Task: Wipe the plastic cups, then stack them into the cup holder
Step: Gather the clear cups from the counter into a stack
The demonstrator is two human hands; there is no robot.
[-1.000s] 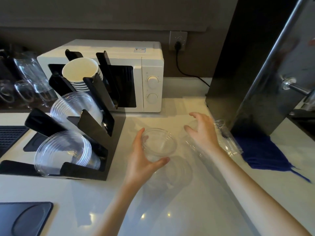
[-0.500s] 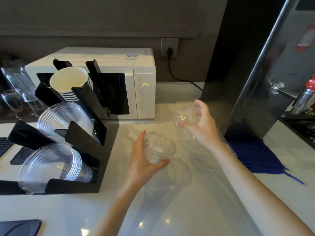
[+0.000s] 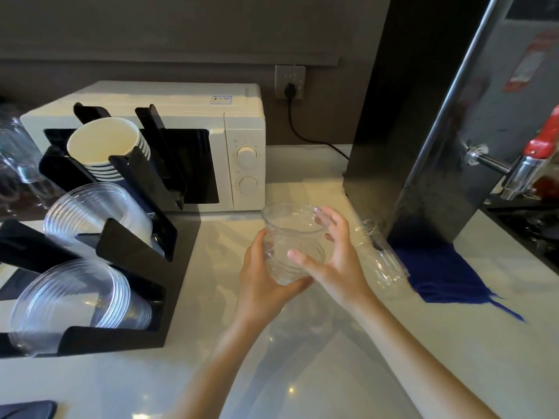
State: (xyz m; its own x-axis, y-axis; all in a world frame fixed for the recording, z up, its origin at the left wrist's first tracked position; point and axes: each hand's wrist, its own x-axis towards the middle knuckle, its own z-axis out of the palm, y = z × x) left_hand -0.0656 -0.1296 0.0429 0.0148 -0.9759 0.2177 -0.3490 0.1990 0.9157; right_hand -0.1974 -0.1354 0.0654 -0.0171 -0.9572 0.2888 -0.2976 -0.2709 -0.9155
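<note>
Above the counter's middle, my left hand (image 3: 263, 285) grips a clear plastic cup (image 3: 281, 269) from the left and below. My right hand (image 3: 335, 264) holds a second clear cup (image 3: 290, 222) whose bottom sits inside the first one's mouth. More clear cups (image 3: 381, 261) lie on their sides just right of my hands. A blue cloth (image 3: 438, 273) lies flat beyond them. The black cup holder (image 3: 136, 255) stands at the left. It carries two slanted stacks of clear cups (image 3: 90, 207) (image 3: 69, 300) and a stack of paper cups (image 3: 106, 146).
A white microwave (image 3: 242, 140) stands behind the holder, plugged into a wall socket (image 3: 289, 83). A tall steel water boiler (image 3: 453, 116) with a tap (image 3: 514, 170) rises at the right. Glasses (image 3: 18, 158) stand at the far left. A dark mat (image 3: 27, 411) lies at the front left.
My right hand picked a clear cup from the lying cups at the right, carried it left, and set it into the cup in my left hand.
</note>
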